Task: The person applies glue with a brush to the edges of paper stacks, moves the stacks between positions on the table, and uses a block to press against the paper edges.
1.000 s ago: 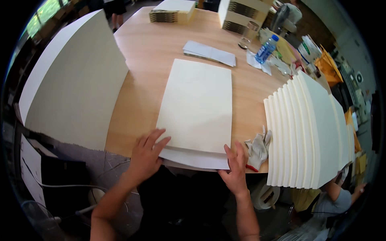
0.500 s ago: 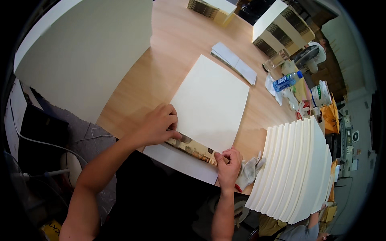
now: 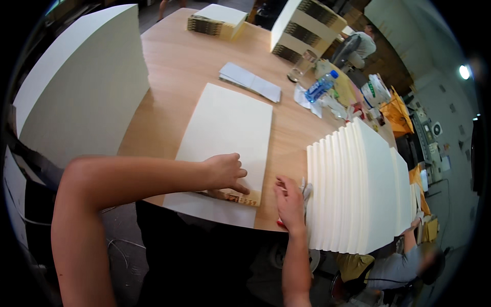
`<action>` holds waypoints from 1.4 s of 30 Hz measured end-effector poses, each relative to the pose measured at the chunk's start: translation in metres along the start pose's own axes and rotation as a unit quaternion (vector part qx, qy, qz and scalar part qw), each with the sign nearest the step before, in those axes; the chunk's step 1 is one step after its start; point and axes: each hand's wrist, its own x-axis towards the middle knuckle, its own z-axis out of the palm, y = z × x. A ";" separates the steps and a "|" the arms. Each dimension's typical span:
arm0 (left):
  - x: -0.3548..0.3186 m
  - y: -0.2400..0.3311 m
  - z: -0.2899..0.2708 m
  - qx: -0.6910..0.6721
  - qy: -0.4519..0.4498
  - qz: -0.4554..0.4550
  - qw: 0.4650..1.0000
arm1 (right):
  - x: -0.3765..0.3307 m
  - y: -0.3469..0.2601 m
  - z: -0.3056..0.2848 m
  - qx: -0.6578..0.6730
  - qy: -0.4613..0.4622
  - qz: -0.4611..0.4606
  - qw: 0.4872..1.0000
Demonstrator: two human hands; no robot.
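A cream board (image 3: 225, 128) lies flat on the table, with a printed brownish strip (image 3: 243, 198) along its near edge. My left hand (image 3: 225, 171) reaches across it. Its thumb is stretched down onto the strip near the right end, and the other fingers are loosely bent over the board. A white sheet (image 3: 209, 211) sticks out from under the board toward me. To the right of the board, my right hand (image 3: 290, 202) hovers with loosely bent fingers and nothing visible in it. It is nearest to a pale glove (image 3: 307, 192), which it partly hides.
A fanned stack of white boards (image 3: 353, 189) stands at the right, and a tall pale stack (image 3: 87, 87) at the left. Folded white paper (image 3: 250, 82), a glass (image 3: 303, 66), a water bottle (image 3: 321, 87) and bound blocks (image 3: 304, 30) sit farther back. Another person (image 3: 394, 268) is at the lower right.
My left hand has slid right along the strip toward its right end. My right hand has let go of the strip's right corner and moved off beside the glove. The view has shifted.
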 end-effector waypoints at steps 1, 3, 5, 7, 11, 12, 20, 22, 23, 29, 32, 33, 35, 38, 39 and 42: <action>0.003 -0.004 -0.003 -0.013 -0.014 -0.006 1.000 | -0.003 -0.001 -0.012 0.011 0.044 0.014 0.999; 0.005 -0.014 -0.001 -0.041 -0.043 -0.011 0.998 | -0.021 0.010 -0.032 -0.127 0.074 -0.026 0.989; 0.010 -0.016 -0.012 -0.049 -0.081 -0.002 0.995 | -0.046 0.038 -0.040 -0.290 0.067 -0.080 0.951; 0.007 -0.019 -0.016 -0.065 -0.105 0.008 0.992 | -0.057 0.060 -0.032 -0.268 0.066 -0.039 0.960; 0.012 -0.020 0.007 -0.045 -0.061 0.019 0.997 | -0.057 0.033 -0.017 -0.192 0.092 -0.125 0.969; 0.011 -0.021 0.006 -0.061 -0.053 0.023 0.996 | -0.058 0.021 -0.010 -0.191 0.066 -0.183 0.962; 0.016 -0.021 0.011 -0.118 -0.058 0.020 0.991 | -0.044 -0.025 0.103 -0.309 -0.108 -0.414 0.849; 0.020 -0.024 0.027 -0.109 -0.019 0.001 0.994 | -0.038 -0.057 0.152 -0.292 -0.106 -0.447 0.839; 0.025 -0.024 0.027 -0.104 -0.023 0.007 0.994 | -0.034 -0.069 0.172 -0.277 -0.101 -0.464 0.835; 0.022 -0.030 0.023 -0.077 0.002 0.017 0.997 | -0.031 -0.077 0.183 -0.165 -0.035 -0.443 0.881; 0.007 -0.032 0.012 -0.121 -0.065 0.020 0.990 | -0.036 -0.034 0.092 -0.296 -0.125 -0.417 0.850; 0.002 -0.036 0.005 -0.126 -0.081 0.022 0.988 | -0.034 -0.016 0.068 -0.352 -0.142 -0.422 0.823; 0.009 -0.033 -0.005 -0.107 -0.100 0.030 0.989 | -0.032 -0.005 0.042 -0.327 -0.118 -0.426 0.835; 0.014 -0.028 0.013 -0.097 -0.072 0.011 0.993 | -0.038 -0.025 0.097 -0.312 -0.115 -0.430 0.840; 0.022 -0.026 0.016 -0.091 -0.048 0.014 0.995 | -0.044 -0.035 0.128 -0.268 -0.125 -0.426 0.855; 0.024 -0.029 -0.002 -0.124 -0.078 0.040 0.988 | -0.041 -0.075 0.213 -0.312 -0.200 -0.431 0.823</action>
